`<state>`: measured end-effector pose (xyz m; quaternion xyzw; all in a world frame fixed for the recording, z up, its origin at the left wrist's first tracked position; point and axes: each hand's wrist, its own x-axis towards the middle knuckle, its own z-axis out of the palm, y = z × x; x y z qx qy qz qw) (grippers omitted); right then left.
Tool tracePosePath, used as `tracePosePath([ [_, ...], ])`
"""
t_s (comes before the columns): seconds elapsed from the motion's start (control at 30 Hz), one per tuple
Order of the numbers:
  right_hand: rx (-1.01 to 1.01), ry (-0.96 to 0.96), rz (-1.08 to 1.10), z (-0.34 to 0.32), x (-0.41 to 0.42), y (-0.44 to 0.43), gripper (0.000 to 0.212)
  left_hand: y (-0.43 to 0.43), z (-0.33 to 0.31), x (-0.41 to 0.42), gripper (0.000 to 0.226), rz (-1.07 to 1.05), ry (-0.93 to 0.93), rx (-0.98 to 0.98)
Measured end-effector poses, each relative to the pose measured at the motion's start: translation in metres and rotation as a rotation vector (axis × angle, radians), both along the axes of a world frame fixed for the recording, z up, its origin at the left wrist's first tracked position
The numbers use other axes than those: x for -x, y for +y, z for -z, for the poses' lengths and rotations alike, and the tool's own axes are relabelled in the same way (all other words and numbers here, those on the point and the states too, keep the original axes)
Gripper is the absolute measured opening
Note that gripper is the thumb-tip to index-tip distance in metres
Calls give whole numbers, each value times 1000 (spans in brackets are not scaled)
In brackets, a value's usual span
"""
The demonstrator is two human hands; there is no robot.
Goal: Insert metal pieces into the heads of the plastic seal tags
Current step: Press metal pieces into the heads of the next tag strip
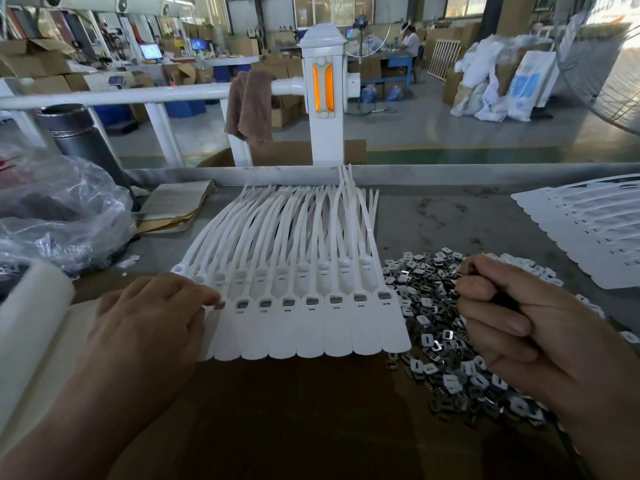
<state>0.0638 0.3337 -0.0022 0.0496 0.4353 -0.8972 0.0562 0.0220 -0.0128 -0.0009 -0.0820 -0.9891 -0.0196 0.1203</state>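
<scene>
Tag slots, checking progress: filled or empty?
Apparently filled: grey metal shows in visible slots of the seal tags; left hand partly covers the leftmost.

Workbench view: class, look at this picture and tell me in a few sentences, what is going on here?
A person is working at a bench on a joined row of white plastic tags. The left hand rests its fingers on the row's left edge. The right hand, over a pile of small metal pieces beside the tags, grips a dark stick. The windows in the tag heads look already filled with grey pieces.
</scene>
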Motion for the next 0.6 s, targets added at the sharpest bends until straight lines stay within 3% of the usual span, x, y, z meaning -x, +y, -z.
tracePosePath([
  [0.13, -5, 9, -66, 1, -2, -4, 19, 4, 1, -2, 17, 31, 107, -201],
  [0.23, -8, 53, -146, 1, -5, -7, 18, 43, -10, -20, 12, 170, 175, -419],
  [0.4, -1, 86, -192, -2, -10, -10, 16, 121, -22, -43, 18, 405, 40, -641],
  [0.6, -115, 89, -206, -5, -14, -14, 23, 164, -16, -36, 12, 416, -46, -800],
])
